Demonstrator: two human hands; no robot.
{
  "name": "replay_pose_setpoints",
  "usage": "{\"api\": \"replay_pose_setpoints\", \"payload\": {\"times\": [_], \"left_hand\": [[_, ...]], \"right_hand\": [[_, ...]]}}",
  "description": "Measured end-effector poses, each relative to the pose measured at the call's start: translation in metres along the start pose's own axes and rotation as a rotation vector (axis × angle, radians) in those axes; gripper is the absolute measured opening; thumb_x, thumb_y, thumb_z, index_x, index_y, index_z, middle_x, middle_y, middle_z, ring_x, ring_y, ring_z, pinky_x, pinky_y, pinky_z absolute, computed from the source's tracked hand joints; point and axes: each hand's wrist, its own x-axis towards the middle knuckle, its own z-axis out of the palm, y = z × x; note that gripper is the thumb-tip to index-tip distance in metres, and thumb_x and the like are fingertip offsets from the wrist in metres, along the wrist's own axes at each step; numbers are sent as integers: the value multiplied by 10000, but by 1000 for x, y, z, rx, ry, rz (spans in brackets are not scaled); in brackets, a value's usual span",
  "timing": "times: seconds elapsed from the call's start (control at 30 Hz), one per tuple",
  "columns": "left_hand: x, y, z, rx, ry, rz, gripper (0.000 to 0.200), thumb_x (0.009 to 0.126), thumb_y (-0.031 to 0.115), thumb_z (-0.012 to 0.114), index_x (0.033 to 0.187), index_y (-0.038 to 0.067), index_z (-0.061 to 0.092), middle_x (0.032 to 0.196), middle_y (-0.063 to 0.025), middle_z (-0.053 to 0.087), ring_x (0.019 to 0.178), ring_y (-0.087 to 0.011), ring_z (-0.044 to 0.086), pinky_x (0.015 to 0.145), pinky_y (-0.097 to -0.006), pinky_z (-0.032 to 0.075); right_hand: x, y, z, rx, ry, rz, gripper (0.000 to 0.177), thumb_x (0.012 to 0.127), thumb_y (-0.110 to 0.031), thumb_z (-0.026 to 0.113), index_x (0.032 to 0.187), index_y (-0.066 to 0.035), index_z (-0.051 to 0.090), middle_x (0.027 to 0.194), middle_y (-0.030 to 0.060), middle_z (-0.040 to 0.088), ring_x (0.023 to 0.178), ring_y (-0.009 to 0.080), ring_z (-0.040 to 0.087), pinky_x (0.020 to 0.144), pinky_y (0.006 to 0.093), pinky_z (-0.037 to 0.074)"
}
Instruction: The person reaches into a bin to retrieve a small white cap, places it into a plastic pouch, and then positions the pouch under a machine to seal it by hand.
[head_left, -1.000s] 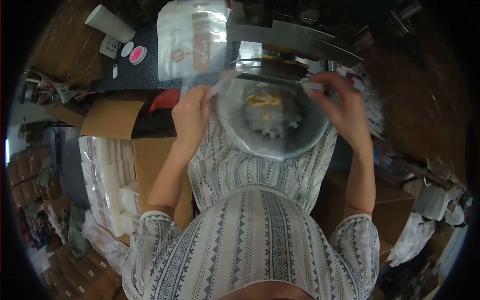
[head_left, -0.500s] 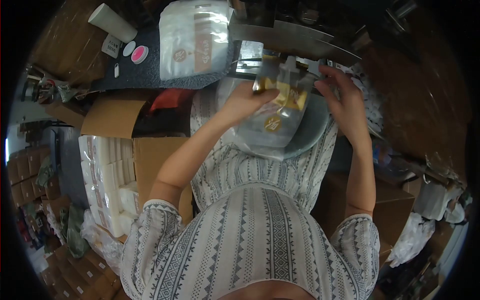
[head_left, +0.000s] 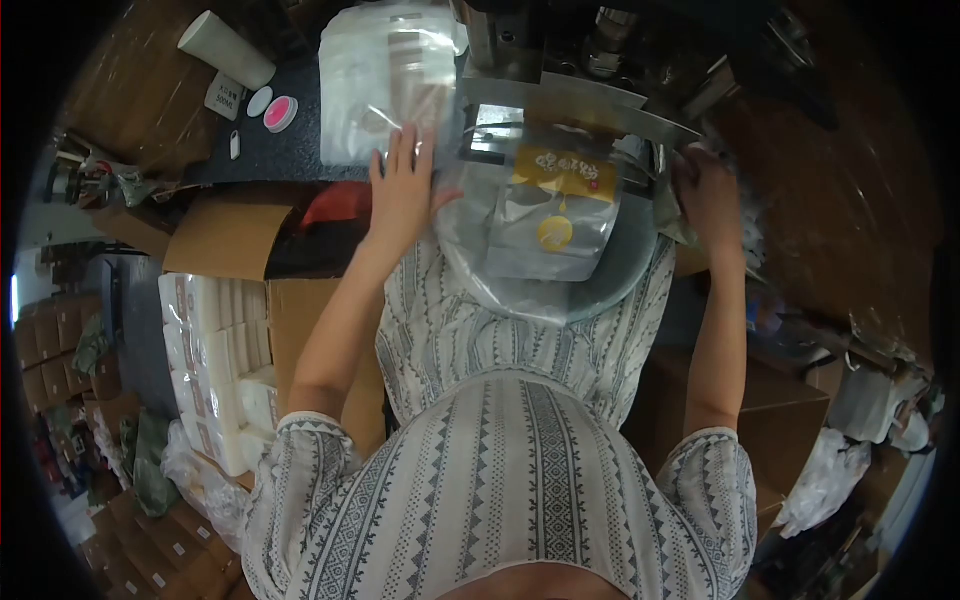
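My left hand (head_left: 402, 195) has its fingers spread at the lower edge of a stack of clear plastic pouches (head_left: 355, 100); the fingertips overlap the stack. Curled at the right side of the machine is my right hand (head_left: 712, 195), its fingertips dark and partly hidden, beside a greyish plastic piece (head_left: 674, 210). What it grips I cannot make out. Between the hands, a clear pouch with a yellow printed band (head_left: 520, 228) hangs from the metal machine (head_left: 590, 92), apart from both hands. Beneath it, a round pale basin (head_left: 638, 268) rests over my lap.
A white cup (head_left: 225, 48) and an open pink tin (head_left: 280, 113) lie at the back left. An open carton (head_left: 225, 225) and packed white bundles (head_left: 210, 360) stand to my left. A brown box (head_left: 770, 420) is on my right.
My left hand has let go of the yellow-banded pouch and moved left to the pouch stack. My right hand has moved slightly right and down, its fingers now curled. The pouch stays at the machine.
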Motion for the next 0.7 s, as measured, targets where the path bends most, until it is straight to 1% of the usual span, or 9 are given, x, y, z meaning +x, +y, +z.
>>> {"api": "replay_pose_setpoints", "payload": {"times": [0.1,0.17,0.27,0.33,0.43,0.5,0.57,0.63,0.7], "left_hand": [[-15,-1,-24,-233,-51,-13,268,877,195,614,1095,39,614,1015,-170,619,904,-367,597,739,-408,478],[-21,-5,-39,-450,-180,-359,144,846,115,618,980,70,647,917,-130,629,791,-328,613,656,-384,479],[-14,22,-75,-460,-62,-320,82,825,61,621,898,72,657,810,-97,615,706,-301,607,599,-357,472],[-12,30,-91,-511,-82,-326,85,826,55,620,901,70,656,801,-102,609,711,-302,607,598,-357,473],[-10,36,-98,-633,-78,-264,86,827,49,622,904,66,656,798,-112,608,706,-311,607,595,-360,474],[-9,43,-95,-709,-57,-191,84,827,48,625,904,64,656,804,-117,611,697,-318,605,595,-365,474],[-10,54,-88,-908,-230,-120,76,845,94,627,884,32,644,785,-138,610,658,-320,595,581,-349,470],[-8,69,-71,-1040,-326,-189,120,861,128,625,894,14,640,766,-135,618,646,-288,605,577,-333,469],[6,81,-58,-1170,-420,-259,169,876,162,624,904,-5,637,746,-132,626,634,-255,615,573,-317,467]], "right_hand": [[-9,-33,-37,180,-109,131,237,848,-146,637,1049,-22,648,900,181,658,819,310,651,717,379,494],[-15,-67,-43,293,-225,205,237,842,-131,655,1054,-25,658,902,160,666,819,267,662,722,343,502],[-14,-113,-23,524,-262,-29,265,788,-122,684,1037,-38,648,822,161,640,742,332,612,714,400,500],[-11,-125,-3,456,-135,-288,219,804,-91,699,1014,-37,664,908,123,668,819,232,646,735,334,512],[-6,-135,-5,371,-139,-471,209,809,-100,696,1007,-43,663,936,116,663,838,232,640,749,347,511],[-7,-133,-10,433,-247,-453,220,808,-104,697,1016,-40,662,945,112,665,849,224,640,758,342,507],[-7,-126,-15,489,-356,-435,232,808,-107,699,1026,-38,662,954,107,666,860,216,639,767,337,504],[-4,-112,-16,607,-474,-103,237,820,-117,690,1044,-43,666,980,97,674,859,196,639,766,318,498],[-7,-98,-9,609,-311,-55,257,825,-124,687,1066,-42,658,985,91,679,854,185,637,761,311,494]]}}
